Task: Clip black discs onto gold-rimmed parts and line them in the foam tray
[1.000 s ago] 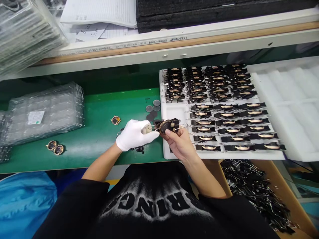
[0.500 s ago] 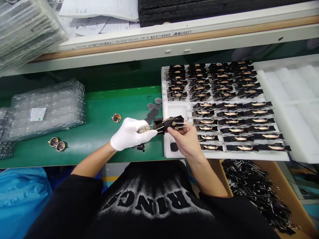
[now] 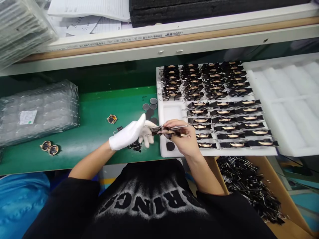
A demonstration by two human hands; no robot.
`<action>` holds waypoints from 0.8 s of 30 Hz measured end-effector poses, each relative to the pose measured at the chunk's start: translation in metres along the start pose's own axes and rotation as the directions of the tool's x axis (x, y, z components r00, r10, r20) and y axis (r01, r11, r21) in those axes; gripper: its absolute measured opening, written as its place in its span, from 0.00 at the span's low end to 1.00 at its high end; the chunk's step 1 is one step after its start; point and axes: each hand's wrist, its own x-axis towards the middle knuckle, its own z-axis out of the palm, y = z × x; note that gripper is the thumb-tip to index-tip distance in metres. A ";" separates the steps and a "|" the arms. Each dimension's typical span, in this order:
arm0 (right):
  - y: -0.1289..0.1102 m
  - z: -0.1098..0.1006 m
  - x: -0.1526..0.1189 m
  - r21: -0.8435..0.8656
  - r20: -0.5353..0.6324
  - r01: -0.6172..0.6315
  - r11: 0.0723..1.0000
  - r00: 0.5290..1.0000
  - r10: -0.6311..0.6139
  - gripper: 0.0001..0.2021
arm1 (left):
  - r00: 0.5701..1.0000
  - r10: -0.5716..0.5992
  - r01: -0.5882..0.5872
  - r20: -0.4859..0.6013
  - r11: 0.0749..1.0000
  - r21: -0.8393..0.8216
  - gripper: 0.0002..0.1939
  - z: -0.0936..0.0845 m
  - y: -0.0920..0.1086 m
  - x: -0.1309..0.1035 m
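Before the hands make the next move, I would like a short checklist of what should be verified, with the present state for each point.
1. Clipped watch case supported: ok; the bare right hand holds it at its right end.
2. Left hand gripping the clip's wire handles: cannot tell; its fingers are beside them, but contact is unclear.
3. Both hands gloved: not ok; only the left one wears a white glove.
4. Binder clips seated evenly on the held case: cannot tell; it is edge-on and blurred.
5. Near left corner of the white foam tray free of loose parts: not ok; a dark disc lies there.
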 end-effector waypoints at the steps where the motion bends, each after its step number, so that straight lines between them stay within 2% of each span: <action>1: -0.004 -0.003 -0.001 -0.050 0.033 0.058 0.997 0.998 -0.056 0.07 | 0.996 -0.067 0.070 0.051 0.996 -0.057 0.35 0.001 0.004 0.002; 2: -0.007 -0.008 -0.002 -0.093 0.053 0.088 0.992 0.995 -0.083 0.09 | 0.993 -0.099 0.103 0.070 0.993 -0.062 0.34 0.003 0.008 0.004; 4: -0.014 -0.019 -0.006 -0.133 0.059 0.036 0.990 0.998 -0.028 0.21 | 0.998 -0.053 0.052 0.015 0.999 0.014 0.28 0.007 0.015 0.007; 6: -0.016 -0.032 -0.012 -0.054 0.114 -0.093 0.994 0.989 0.099 0.38 | 0.997 0.047 -0.040 -0.063 0.994 0.105 0.22 0.010 0.021 0.010; 8: -0.016 -0.043 -0.017 0.085 0.220 -0.199 0.976 0.959 0.177 0.45 | 0.989 0.100 -0.077 -0.113 0.978 0.193 0.20 0.012 0.024 0.013; 10: -0.013 -0.050 -0.020 0.169 0.226 -0.246 0.954 0.952 0.206 0.40 | 0.982 0.126 -0.077 -0.141 0.948 0.309 0.20 0.012 0.025 0.018; 13: -0.012 -0.052 -0.022 0.091 0.019 -0.250 0.964 0.968 0.249 0.22 | 0.973 0.211 -0.140 -0.096 0.863 0.486 0.18 0.012 0.024 0.027; 15: -0.013 -0.051 -0.021 0.015 -0.069 -0.252 0.967 0.965 0.253 0.16 | 0.961 0.275 -0.213 -0.034 0.811 0.546 0.16 0.012 0.023 0.032; 20: -0.014 -0.058 -0.020 -0.022 -0.049 -0.269 0.963 0.962 0.267 0.16 | 0.929 0.366 -0.321 0.064 0.703 0.635 0.15 0.013 0.022 0.038; 22: -0.014 -0.062 -0.021 -0.041 -0.053 -0.262 0.964 0.964 0.260 0.18 | 0.934 0.347 -0.306 0.082 0.663 0.683 0.15 0.013 0.020 0.041; 24: -0.015 -0.064 -0.023 -0.105 -0.114 -0.217 0.970 0.972 0.205 0.25 | 0.944 0.326 -0.253 0.048 0.623 0.741 0.17 0.013 0.018 0.047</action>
